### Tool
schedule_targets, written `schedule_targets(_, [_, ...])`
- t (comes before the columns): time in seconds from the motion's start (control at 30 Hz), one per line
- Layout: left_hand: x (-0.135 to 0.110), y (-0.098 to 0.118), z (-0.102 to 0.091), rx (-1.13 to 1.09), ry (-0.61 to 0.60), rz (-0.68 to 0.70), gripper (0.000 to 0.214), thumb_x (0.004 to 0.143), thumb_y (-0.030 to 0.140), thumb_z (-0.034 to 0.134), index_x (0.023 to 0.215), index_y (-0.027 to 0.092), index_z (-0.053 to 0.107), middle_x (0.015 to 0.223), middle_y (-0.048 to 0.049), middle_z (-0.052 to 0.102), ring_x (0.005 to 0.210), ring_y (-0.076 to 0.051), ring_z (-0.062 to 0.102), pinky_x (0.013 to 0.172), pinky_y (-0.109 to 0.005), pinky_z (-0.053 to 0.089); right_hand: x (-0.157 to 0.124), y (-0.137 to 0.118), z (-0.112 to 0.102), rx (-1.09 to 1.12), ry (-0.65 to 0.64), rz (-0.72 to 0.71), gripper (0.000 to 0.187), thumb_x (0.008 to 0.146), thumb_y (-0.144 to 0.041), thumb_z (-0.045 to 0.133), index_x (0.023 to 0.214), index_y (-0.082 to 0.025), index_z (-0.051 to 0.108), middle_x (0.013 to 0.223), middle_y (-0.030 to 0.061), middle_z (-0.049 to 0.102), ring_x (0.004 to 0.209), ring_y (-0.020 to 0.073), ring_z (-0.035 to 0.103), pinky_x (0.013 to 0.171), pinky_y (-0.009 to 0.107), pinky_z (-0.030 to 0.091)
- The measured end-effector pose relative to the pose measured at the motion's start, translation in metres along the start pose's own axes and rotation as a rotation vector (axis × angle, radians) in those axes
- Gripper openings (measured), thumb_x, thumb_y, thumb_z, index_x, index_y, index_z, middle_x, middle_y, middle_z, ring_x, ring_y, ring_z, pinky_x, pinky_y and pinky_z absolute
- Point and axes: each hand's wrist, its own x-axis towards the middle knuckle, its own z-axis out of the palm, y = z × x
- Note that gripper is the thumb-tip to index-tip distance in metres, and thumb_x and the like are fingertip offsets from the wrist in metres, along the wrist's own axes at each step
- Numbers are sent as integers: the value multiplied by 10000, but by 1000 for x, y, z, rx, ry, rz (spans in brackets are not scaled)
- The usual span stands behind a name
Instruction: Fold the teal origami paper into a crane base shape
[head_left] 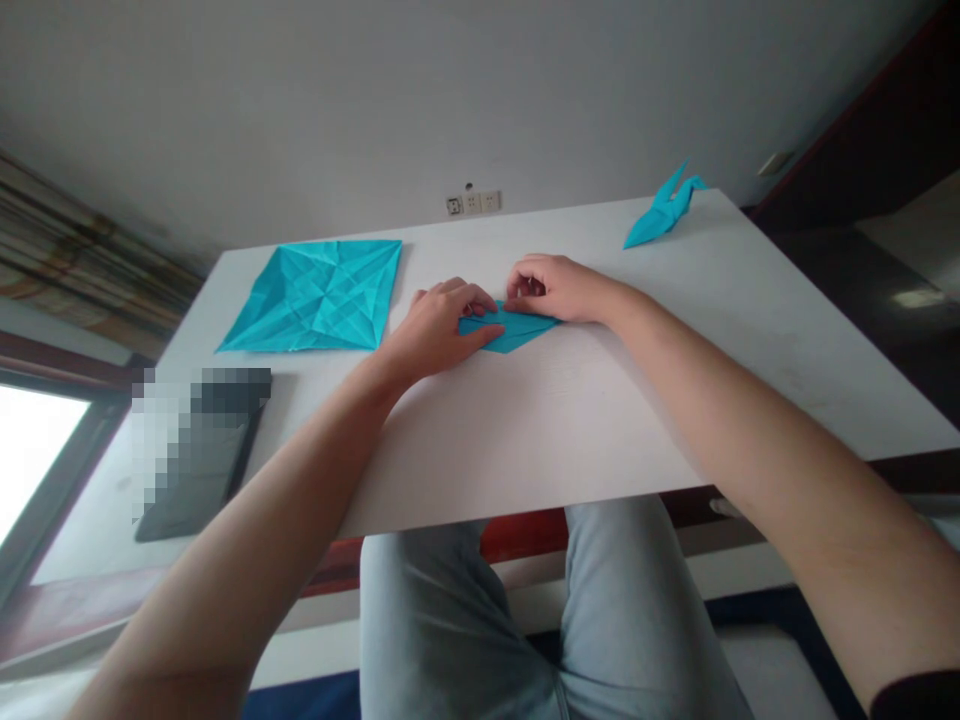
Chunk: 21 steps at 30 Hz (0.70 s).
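A folded piece of turquoise origami paper (510, 337) lies flat on the white table in front of me, roughly diamond-shaped with its long points to left and right. My left hand (448, 325) grips its left end, with the thumb across the top and the fingers curled along the far side. At the far right edge of the paper, my right hand (551, 288) has its fingers curled in and its thumb and fingertips pinching a fold. Fingers of both hands hide parts of the paper's ends.
On the table (525, 430) at left lies an unfolded, creased turquoise sheet (322, 295). A dark flat device (202, 480), partly pixelated, sits at the left edge. A turquoise origami crane (664, 212) stands at the back right corner. Wall sockets (472, 203) are behind the table.
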Motion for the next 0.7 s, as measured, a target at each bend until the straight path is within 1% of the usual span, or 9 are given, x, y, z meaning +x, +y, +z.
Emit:
schedule_targets(0.13, [0,0,0,5,4,3,328,1017,453,776,1256,243,855,1270,-111,843,1155,-314,765,1091,-478,545,1,-2,2,-25,17,9,178,945,-351,854,962,-214,741,984,46,682,862,203,573,815,359,444])
schedule_targets(0.37, [0,0,1,15,10,0,330,1020,464,766,1250,245,853,1258,-108,844,1149,-313,765,1099,-479,550,1,-3,4,-50,18,16,211,970,-395,862,985,-222,743,1049,60,704,905,219,606,838,362,442])
schedule_targets(0.7, [0,-1,-1,9,-5,6,360,1029,471,764,1279,229,859,1265,-115,832,1143,-313,766,1113,-482,552,0,-8,4,-65,15,31,189,979,-370,848,984,-214,742,1024,53,689,913,219,599,842,355,427])
